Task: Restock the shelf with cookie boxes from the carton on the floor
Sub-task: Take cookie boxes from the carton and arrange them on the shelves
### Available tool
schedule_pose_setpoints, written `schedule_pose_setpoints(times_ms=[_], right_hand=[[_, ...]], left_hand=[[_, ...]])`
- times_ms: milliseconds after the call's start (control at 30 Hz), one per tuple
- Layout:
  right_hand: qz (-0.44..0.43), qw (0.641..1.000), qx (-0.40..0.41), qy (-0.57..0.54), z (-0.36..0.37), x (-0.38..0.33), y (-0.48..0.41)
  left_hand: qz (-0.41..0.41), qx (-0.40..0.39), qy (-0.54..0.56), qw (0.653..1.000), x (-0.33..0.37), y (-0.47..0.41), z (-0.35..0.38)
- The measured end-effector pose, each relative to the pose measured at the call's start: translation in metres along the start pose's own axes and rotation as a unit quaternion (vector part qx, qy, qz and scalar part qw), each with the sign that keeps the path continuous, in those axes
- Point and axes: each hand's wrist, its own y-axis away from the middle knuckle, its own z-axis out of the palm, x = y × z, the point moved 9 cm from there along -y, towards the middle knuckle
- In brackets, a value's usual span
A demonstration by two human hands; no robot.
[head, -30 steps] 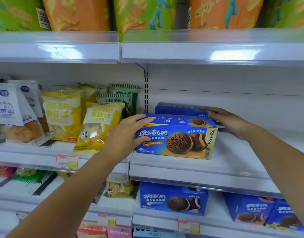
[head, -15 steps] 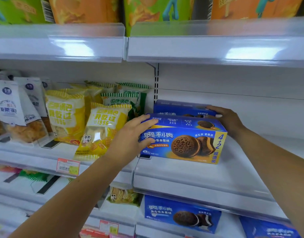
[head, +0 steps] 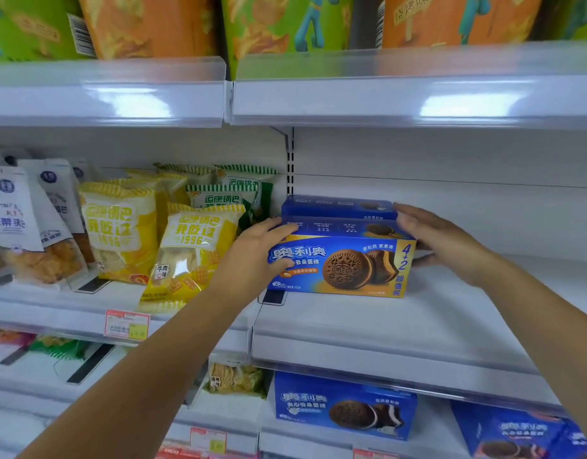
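A blue and yellow cookie box (head: pixel 342 263) stands on the white middle shelf (head: pixel 385 326), its front facing me. A second blue cookie box (head: pixel 338 207) stands right behind it. My left hand (head: pixel 252 256) grips the front box's left end, fingers on its top and thumb across its front. My right hand (head: pixel 441 240) is at the right end of the two boxes with straight fingers touching the edge and the thumb spread below. The carton is out of view.
Yellow and green snack bags (head: pixel 192 246) crowd the shelf just left of the boxes, with white bags (head: pixel 17 220) further left. The shelf to the right of the boxes is bare. More blue cookie boxes (head: pixel 345 405) sit one shelf lower. Chip packs (head: pixel 285 24) fill the top shelf.
My right hand has come forward from the rear box's top to the right end of the boxes, fingers straightened. My left hand keeps its hold on the front box.
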Motion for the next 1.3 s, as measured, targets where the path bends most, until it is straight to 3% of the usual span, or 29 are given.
schedule_pose_setpoints(times_ms=[133,500,667,767,933,1000,1100,1300], right_hand=[[-0.047,0.981,0.020,0.189,0.015,0.002,0.004],[-0.018,0.987,0.086,0.136,0.014,0.015,-0.014],[-0.046,0.991,0.089,0.090,0.022,0.004,0.008],[-0.088,0.983,0.147,0.068,0.014,-0.009,0.042],[-0.183,0.946,0.266,0.029,-0.018,-0.011,0.156],[-0.188,0.940,0.285,0.023,-0.030,0.010,0.213],[-0.145,0.948,0.280,0.038,-0.045,0.082,0.289],[0.111,0.962,0.223,0.114,-0.067,0.311,0.430]], left_hand=[[-0.007,-0.010,-0.003,1.000,0.000,-0.016,0.004],[-0.019,-0.007,-0.013,1.000,-0.004,-0.033,0.017],[-0.017,-0.004,-0.123,0.992,0.009,-0.027,0.015],[0.040,0.062,-0.109,0.991,0.046,-0.008,0.006],[0.201,0.146,0.021,0.968,0.154,0.075,0.024],[0.233,0.110,0.063,0.964,0.192,0.117,0.061],[0.245,-0.008,0.098,0.965,0.238,0.192,0.151],[0.148,-0.293,0.142,0.934,0.279,0.374,0.364]])
